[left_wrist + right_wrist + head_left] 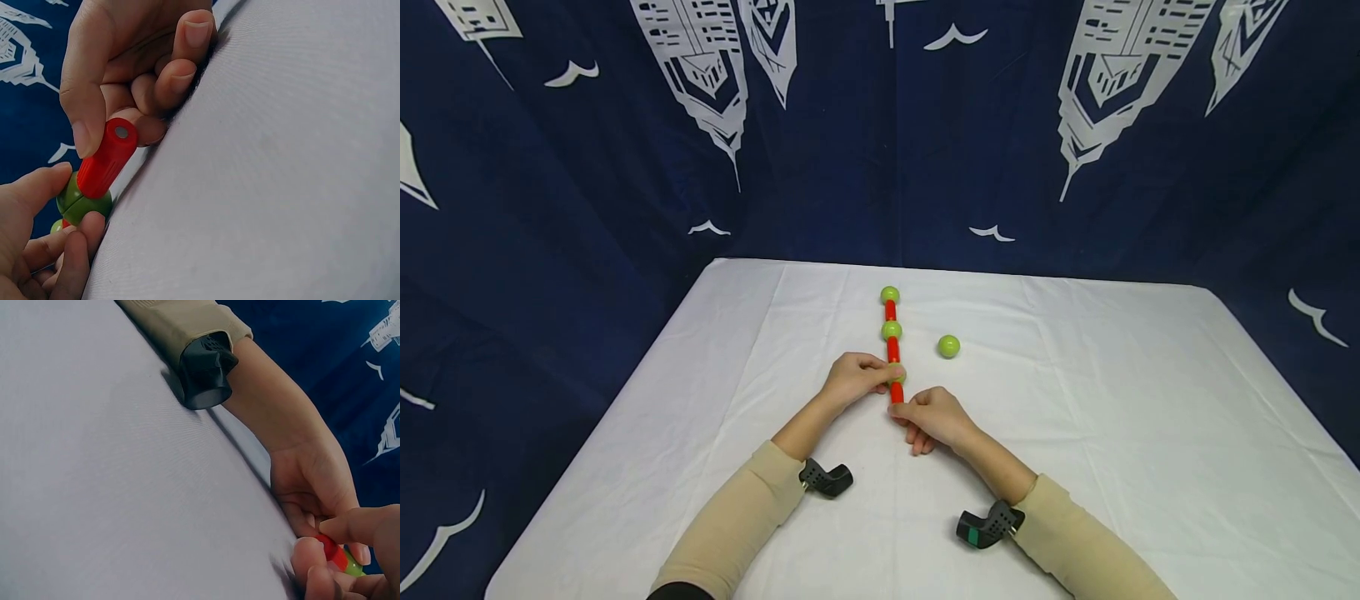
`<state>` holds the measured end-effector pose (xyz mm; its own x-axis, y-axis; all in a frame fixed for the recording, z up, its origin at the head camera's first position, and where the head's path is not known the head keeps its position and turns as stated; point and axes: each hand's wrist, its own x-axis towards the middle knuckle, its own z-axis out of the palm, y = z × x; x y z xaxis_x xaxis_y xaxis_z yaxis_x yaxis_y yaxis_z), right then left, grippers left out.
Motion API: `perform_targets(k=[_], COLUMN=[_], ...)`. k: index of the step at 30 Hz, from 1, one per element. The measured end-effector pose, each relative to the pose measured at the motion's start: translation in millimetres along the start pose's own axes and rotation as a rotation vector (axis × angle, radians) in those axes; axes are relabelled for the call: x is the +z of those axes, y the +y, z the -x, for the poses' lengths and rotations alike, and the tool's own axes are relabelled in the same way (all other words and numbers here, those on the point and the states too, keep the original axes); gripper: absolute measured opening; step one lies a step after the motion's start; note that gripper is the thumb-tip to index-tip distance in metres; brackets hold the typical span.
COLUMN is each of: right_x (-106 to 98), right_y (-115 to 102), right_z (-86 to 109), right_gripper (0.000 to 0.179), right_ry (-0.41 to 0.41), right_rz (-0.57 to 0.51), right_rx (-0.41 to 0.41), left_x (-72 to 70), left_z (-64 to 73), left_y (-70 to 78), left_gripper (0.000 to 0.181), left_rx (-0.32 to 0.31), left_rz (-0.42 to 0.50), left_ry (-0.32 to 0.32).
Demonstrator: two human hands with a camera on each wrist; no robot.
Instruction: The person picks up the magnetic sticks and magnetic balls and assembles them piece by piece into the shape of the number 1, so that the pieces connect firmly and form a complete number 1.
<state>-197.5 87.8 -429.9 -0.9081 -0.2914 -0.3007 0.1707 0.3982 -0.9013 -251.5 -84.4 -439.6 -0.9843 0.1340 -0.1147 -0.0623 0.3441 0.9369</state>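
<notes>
A straight line of green balls joined by red rods runs down the middle of the white table. My left hand [857,377] pinches the nearest green ball [84,207] of this line between thumb and fingers. With thumb and fingertips, my right hand [938,417] grips the red rod [111,159] at the near end, which meets that ball. A small silvery disc shows in the rod's free end in the left wrist view. Beyond my hands, the line continues with a second red rod [892,350], a middle ball [891,331], another rod [891,310] and a far ball [890,294].
A loose green ball [949,346] lies right of the line. The white cloth [1112,417] covers the table and has light creases. A dark blue curtain [850,167] with white building prints hangs behind. Black wrist cameras [827,480] sit on both forearms.
</notes>
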Motion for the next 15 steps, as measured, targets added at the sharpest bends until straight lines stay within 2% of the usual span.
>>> perform_targets(k=[6, 10, 15], right_x=[0.0, 0.1, -0.2], right_y=[1.3, 2.2, 2.7], right_z=[-1.0, -1.7, -2.2], right_gripper=[0.034, 0.034, 0.035], right_ry=[0.028, 0.034, 0.04], right_rz=[-0.013, -0.021, -0.034], right_rx=[-0.003, -0.006, -0.011], left_x=[-1.3, -3.5, -5.1], left_z=[0.0, 1.1, 2.8], left_y=[2.3, 6.6, 12.6], left_gripper=[0.036, 0.038, 0.031], left_rx=[-0.01, -0.052, -0.125], left_rz=[0.056, 0.099, 0.046], left_ry=[-0.031, -0.052, -0.05])
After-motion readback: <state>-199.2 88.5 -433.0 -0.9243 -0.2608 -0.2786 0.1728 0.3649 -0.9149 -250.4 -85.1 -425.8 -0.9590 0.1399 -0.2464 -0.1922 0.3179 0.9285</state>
